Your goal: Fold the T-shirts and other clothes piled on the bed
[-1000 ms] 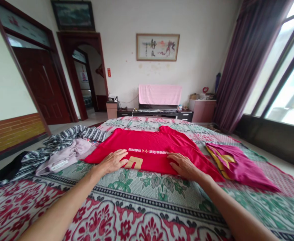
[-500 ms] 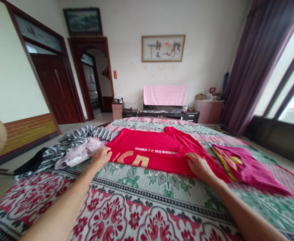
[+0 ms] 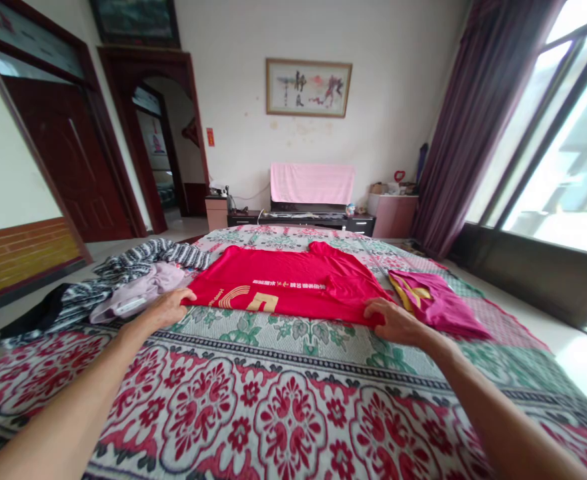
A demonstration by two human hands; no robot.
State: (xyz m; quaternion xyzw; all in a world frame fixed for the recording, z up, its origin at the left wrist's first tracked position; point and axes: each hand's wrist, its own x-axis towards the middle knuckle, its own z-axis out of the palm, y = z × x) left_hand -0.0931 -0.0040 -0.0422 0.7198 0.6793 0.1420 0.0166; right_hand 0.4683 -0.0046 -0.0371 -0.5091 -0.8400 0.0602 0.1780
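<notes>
A red shirt (image 3: pixel 293 283) with gold print lies flat on the bed's patterned cover (image 3: pixel 283 400). My left hand (image 3: pixel 169 307) rests at the shirt's near left corner, fingers closed on its edge. My right hand (image 3: pixel 393 320) is at the near right corner, fingers curled on the hem there. Both arms reach forward across the bed.
A folded magenta garment (image 3: pixel 438 303) lies right of the shirt. A heap of striped, pale pink and black clothes (image 3: pixel 123 283) sits to the left. Beyond the bed stand a low cabinet with a pink towel (image 3: pixel 312 183), a doorway at left, and curtains and windows at right.
My hands have slid apart from the middle of the shirt's near edge to its two corners. The shirt's right side now lies narrower and straighter. The view shifted.
</notes>
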